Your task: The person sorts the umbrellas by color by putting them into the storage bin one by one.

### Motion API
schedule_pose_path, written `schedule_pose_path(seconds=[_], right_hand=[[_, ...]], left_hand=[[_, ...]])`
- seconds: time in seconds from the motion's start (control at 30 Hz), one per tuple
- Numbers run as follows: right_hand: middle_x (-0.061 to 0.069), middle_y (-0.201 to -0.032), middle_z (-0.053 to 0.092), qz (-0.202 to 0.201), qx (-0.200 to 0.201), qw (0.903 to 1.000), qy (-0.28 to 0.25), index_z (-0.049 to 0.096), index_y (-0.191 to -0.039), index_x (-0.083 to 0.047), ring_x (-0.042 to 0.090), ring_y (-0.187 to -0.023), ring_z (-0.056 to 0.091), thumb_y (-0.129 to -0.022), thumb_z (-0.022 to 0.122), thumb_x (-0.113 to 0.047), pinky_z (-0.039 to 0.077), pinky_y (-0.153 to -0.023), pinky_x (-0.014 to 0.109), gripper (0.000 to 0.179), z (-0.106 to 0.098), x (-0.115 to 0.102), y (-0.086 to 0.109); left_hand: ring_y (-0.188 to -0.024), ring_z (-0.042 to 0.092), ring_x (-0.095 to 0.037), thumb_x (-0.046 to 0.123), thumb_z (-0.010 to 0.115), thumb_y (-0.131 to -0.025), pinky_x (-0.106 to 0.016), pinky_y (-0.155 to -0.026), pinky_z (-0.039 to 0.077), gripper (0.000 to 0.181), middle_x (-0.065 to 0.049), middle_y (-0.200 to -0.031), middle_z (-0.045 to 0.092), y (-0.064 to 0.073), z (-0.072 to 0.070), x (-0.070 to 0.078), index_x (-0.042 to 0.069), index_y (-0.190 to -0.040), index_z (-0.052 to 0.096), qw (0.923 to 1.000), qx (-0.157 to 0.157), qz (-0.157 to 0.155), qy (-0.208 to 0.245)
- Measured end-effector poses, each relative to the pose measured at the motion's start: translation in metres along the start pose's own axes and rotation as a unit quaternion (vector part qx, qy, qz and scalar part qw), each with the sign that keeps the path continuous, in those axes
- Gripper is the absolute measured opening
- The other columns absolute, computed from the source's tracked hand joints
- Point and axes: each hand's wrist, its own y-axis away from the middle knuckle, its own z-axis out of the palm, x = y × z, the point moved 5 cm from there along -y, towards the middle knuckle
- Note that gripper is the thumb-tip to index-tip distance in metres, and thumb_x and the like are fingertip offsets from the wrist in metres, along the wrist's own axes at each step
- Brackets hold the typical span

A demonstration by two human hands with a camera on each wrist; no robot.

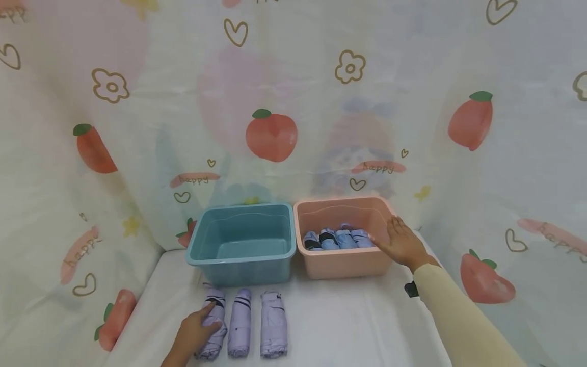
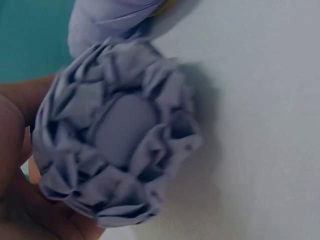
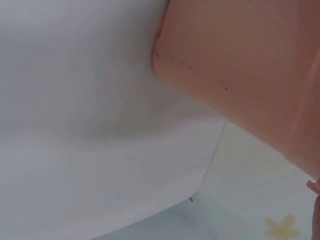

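Observation:
My left hand [image 1: 192, 330] grips the leftmost of three folded lilac umbrellas [image 1: 215, 342] lying on the white cloth. In the left wrist view, the gathered fabric end of that umbrella [image 2: 125, 130] faces the camera, with fingers round its side. Beside it lie the middle umbrella [image 1: 240, 326] and the rightmost one [image 1: 273, 326]. My right hand [image 1: 403, 244] rests at the right rim of the peach basin [image 1: 348, 265], fingers extended. Inside that basin sit several folded umbrellas [image 1: 344, 239], blue and lilac. Only a sliver of the right hand shows in the right wrist view.
A teal basin [image 1: 243, 270] with nothing in it stands left of the peach one, behind the umbrellas. Patterned curtain [image 1: 275, 76] hangs behind and at both sides of the white-covered table [image 1: 339, 321]. A small black object [image 1: 411, 289] is by the right sleeve.

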Motion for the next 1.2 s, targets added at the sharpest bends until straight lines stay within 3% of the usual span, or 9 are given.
schedule_pose_path(seconds=[0.17, 0.3, 0.4, 0.53, 0.67, 0.77, 0.87, 1.03, 1.2], right_hand=[[0.034, -0.155, 0.005, 0.008, 0.002, 1.0000, 0.002, 0.012, -0.147, 0.017, 0.047, -0.143, 0.002, -0.091, 0.030, -0.074, 0.005, -0.114, 0.056, 0.108, -0.001, 0.000, -0.002], [0.033, -0.155, 0.004, 0.017, -0.003, 0.9998, 0.006, 0.011, -0.148, 0.016, 0.047, -0.143, 0.002, -0.090, 0.029, -0.076, 0.005, -0.113, 0.056, 0.110, 0.000, 0.000, -0.002], [0.033, -0.156, 0.004, 0.017, -0.004, 0.9998, 0.005, 0.011, -0.148, 0.015, 0.046, -0.143, 0.001, -0.091, 0.028, -0.076, 0.005, -0.114, 0.056, 0.109, 0.002, -0.001, -0.002], [0.032, -0.156, 0.005, 0.015, -0.005, 0.9999, 0.007, 0.010, -0.148, 0.015, 0.046, -0.143, 0.002, -0.091, 0.028, -0.075, 0.006, -0.114, 0.056, 0.109, 0.002, -0.003, -0.002], [0.032, -0.156, 0.006, 0.015, 0.000, 0.9997, 0.018, 0.011, -0.148, 0.015, 0.046, -0.144, 0.002, -0.091, 0.027, -0.075, 0.007, -0.114, 0.055, 0.108, 0.000, -0.001, -0.001], [0.032, -0.156, 0.006, 0.012, 0.006, 0.9997, 0.018, 0.012, -0.148, 0.015, 0.046, -0.144, 0.003, -0.091, 0.028, -0.075, 0.007, -0.114, 0.055, 0.108, -0.003, -0.001, -0.001], [0.033, -0.155, 0.008, 0.013, 0.008, 0.9997, 0.019, 0.014, -0.148, 0.015, 0.047, -0.143, 0.004, -0.091, 0.029, -0.075, 0.008, -0.113, 0.056, 0.107, -0.004, -0.002, 0.000], [0.033, -0.155, 0.009, 0.020, 0.003, 0.9995, 0.024, 0.017, -0.148, 0.015, 0.048, -0.143, 0.006, -0.091, 0.029, -0.075, 0.009, -0.113, 0.057, 0.108, -0.004, -0.002, 0.003], [0.033, -0.155, 0.010, 0.018, 0.008, 0.9996, 0.020, 0.018, -0.147, 0.016, 0.048, -0.142, 0.006, -0.091, 0.031, -0.075, 0.009, -0.113, 0.058, 0.108, -0.003, -0.005, 0.002]], left_hand=[[-0.121, 0.046, -0.053, 0.043, 0.080, -0.076, -0.064, -0.095, 0.037, 0.073, -0.029, -0.130, 0.055, 0.003, -0.009, -0.004, 0.008, -0.136, 0.059, 0.9991, -0.001, -0.018, 0.039], [-0.117, 0.052, -0.048, 0.042, 0.083, -0.073, -0.062, -0.094, 0.039, 0.072, -0.024, -0.123, 0.060, 0.012, -0.021, -0.004, 0.011, -0.134, 0.062, 0.9987, 0.011, 0.009, 0.050], [-0.113, 0.056, -0.040, 0.035, 0.086, -0.070, -0.057, -0.094, 0.042, 0.066, -0.017, -0.120, 0.061, 0.020, -0.038, 0.004, 0.013, -0.130, 0.066, 0.9975, 0.016, 0.048, 0.050], [-0.106, 0.058, -0.030, 0.028, 0.089, -0.066, -0.051, -0.089, 0.047, 0.062, -0.011, -0.120, 0.060, 0.028, -0.069, 0.028, 0.017, -0.124, 0.070, 0.9939, 0.002, 0.107, 0.027], [-0.101, 0.058, -0.025, 0.030, 0.088, -0.068, -0.042, -0.081, 0.050, 0.059, -0.010, -0.122, 0.059, 0.027, -0.100, 0.061, 0.018, -0.123, 0.071, 0.9783, -0.023, 0.206, -0.004], [-0.100, 0.057, -0.024, 0.034, 0.085, -0.072, -0.037, -0.078, 0.050, 0.058, -0.010, -0.123, 0.058, 0.021, -0.116, 0.083, 0.018, -0.125, 0.069, 0.9614, -0.040, 0.272, -0.013], [-0.102, 0.057, -0.025, 0.035, 0.083, -0.074, -0.036, -0.078, 0.050, 0.058, -0.010, -0.125, 0.057, 0.011, -0.125, 0.103, 0.018, -0.127, 0.068, 0.9514, -0.048, 0.304, -0.013], [-0.107, 0.056, -0.027, 0.032, 0.085, -0.074, -0.040, -0.079, 0.050, 0.060, -0.012, -0.129, 0.054, -0.013, -0.128, 0.128, 0.019, -0.130, 0.066, 0.9507, -0.061, 0.304, -0.004], [-0.102, 0.055, -0.025, 0.026, 0.085, -0.075, -0.034, -0.072, 0.051, 0.060, -0.011, -0.127, 0.055, -0.047, -0.133, 0.148, 0.018, -0.131, 0.065, 0.9515, -0.094, 0.293, 0.015]])
